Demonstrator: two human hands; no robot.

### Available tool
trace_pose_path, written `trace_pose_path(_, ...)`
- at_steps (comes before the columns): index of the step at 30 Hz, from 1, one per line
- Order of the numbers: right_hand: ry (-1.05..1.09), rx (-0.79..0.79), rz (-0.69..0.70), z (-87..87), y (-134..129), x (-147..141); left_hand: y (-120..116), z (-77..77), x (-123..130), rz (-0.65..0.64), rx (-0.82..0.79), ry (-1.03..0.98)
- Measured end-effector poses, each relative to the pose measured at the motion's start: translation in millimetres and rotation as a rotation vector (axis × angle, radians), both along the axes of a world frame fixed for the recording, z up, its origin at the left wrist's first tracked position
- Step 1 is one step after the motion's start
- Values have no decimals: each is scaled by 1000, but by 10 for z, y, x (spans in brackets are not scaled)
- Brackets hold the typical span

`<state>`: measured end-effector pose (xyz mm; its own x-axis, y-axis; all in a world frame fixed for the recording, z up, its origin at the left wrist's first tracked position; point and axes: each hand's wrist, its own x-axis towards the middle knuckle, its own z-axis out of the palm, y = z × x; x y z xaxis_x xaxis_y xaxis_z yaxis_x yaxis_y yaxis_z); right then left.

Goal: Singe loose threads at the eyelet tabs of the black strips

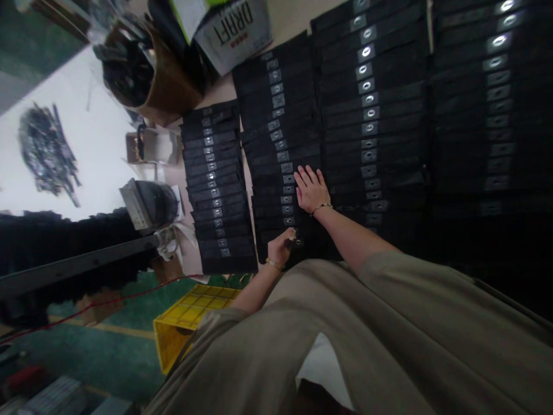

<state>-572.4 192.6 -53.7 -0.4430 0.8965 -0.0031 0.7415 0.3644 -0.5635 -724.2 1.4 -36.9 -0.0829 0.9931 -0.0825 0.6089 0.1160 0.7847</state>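
Observation:
Overlapping black flat pieces (276, 115), which look like fabric, lie in long rows on a table, each showing a small grey label with a pale oval mark. My right hand (311, 191) rests palm down with fingers spread on the second row from the left, just beside its labels. Lower in that same row, close to my body, my left hand (280, 249) is closed at the near end. A small dark and whitish bit shows at its fingertips, too unclear to name.
A cardboard box (170, 86) full of dark items and a printed carton (235, 34) stand at the far left. Nearer are a small open box (159, 147) and a dark, grey-edged container (151, 204). A yellow crate (190, 314) sits below the table edge.

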Motion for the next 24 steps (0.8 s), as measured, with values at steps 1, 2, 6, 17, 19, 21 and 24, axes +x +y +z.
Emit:
trace_pose_path(1,9,0,-2,-1,-2,-1,-14,-21,-1,0,-13,27)
trace_pose_path(2,16,-2,-3,-1,-5,-2,-34,-26,-7,16,-19,52)
trace_pose_path(6,34,-11,-2,-12,-23,-17,-185,74,-57,-59,-26,87)
trace_pose_path(17,513,-76,37,291,-23,229,423,569,163,-74,-222,178)
trace_pose_path(19,608,-174,220,468,-174,295,718,686,192,-116,-296,251)
trace_pose_path(21,628,-276,187,589,-314,340,989,758,218,-240,-346,314)
trace_pose_path(24,628,-331,-23,634,-377,363,1333,779,185,-413,-321,365)
